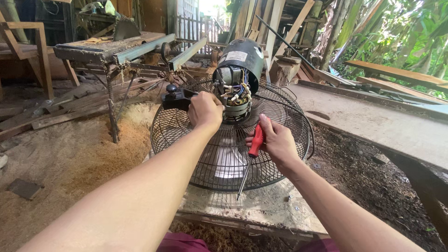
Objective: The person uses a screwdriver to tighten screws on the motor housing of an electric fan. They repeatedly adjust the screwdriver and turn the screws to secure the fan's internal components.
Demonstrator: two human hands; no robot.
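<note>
Item: round black wire-grille fan (228,144), face down on the worn board (261,207) before you.
Motor: black housing (242,60) tipped up, wires exposed; likely heavy, fragile; hold the casing.
Left hand (204,109): clenched at the motor base.
Right hand (277,140): gripping a red-handled screwdriver (254,144), tip down.

Open-air woodworking shop, prob. a backyard shed. Sawdust (93,140) is piling up across the dirt floor, a table saw (116,44) w/ its round blade is standing at the back, planks (261,18) are leaning against the timber frame, and rough boards (396,74) are lying at right (green foliage is showing behind them). A wooden chair frame (28,46) is sitting far left.
</note>
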